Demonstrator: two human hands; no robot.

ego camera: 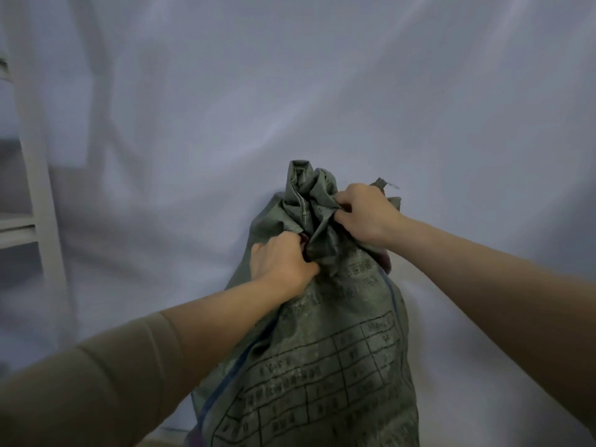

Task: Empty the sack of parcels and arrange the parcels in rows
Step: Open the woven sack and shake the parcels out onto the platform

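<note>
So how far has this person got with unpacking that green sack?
Barely begun. Done: no parcel is out on the pale sheet. In hand: the left hand and right hand both grip the bunched neck of the green woven sack, which looks full. Left: opening it, emptying it, laying rows.

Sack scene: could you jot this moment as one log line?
stage: opening | sack: upright, neck bunched | left hand: grips neck | right hand: grips neck | parcels: none visible
</note>
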